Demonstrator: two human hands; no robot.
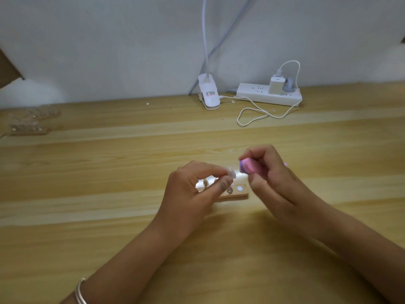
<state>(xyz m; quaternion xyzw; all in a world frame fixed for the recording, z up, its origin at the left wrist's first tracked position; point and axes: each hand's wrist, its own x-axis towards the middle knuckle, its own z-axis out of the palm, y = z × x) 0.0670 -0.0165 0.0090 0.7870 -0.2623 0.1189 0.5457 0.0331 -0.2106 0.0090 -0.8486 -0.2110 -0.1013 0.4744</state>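
**Two hands at work over a small wooden strip**

The left hand [192, 189] pinches a small pale piece [231, 173] between thumb and forefinger. The piece is whitish and slightly see-through; it is too blurred to show its shape. Just beside it, the right hand [274, 178] grips a pink and purple roll [247, 166], its fingers curled round it. The roll is stubby and round, with a purple band at the near end and pink behind. Roll and piece are held close together, above the table.

Directly under the hands lies a small wooden strip [236, 195], light tan and flat on the table [109, 216]. It carries a round white dot [239, 189] and small metal studs [229, 190], partly hidden by the left fingers.

A silver bangle [80, 292] circles the left wrist. Further back, by the wall, stand a white clip lamp [209, 95] and a white power strip [263, 95] with a looping white cable [252, 115]. Similar studded strips [28, 128] lie at the table's far left.
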